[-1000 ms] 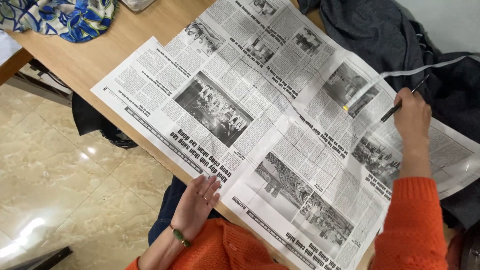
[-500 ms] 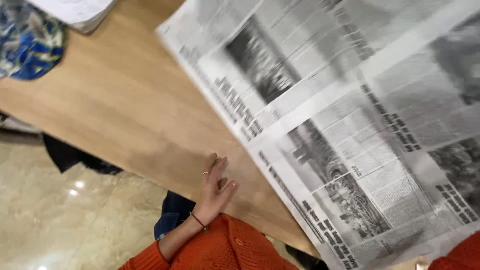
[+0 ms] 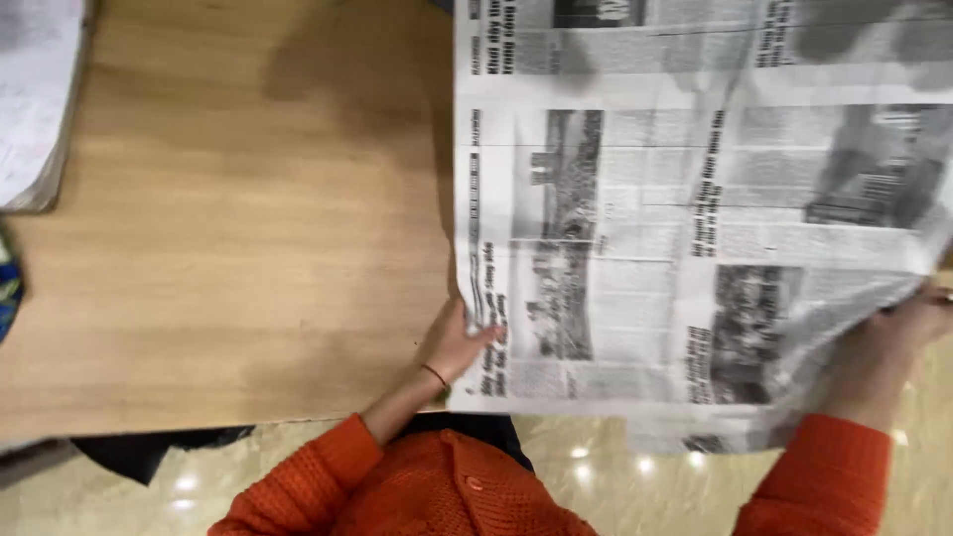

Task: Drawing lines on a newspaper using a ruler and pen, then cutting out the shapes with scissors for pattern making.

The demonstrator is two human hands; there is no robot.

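While both hands [image 3: 459, 342] grip newspaper [image 3: 695, 248] — paper stack [image 3: 35, 99] nearby

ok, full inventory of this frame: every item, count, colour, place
newspaper: 1, black and white, open, right half of view, held at both lower edges
table: 1, light wood, left and centre
stack of papers: 1, white, top left on the table
patterned item: 1, blue, left edge, mostly cut off
floor: glossy beige tile, bottom
left hand: grips the newspaper's lower left edge, thin band at the wrist, orange sleeve
right hand: grips the lower right edge, orange sleeve
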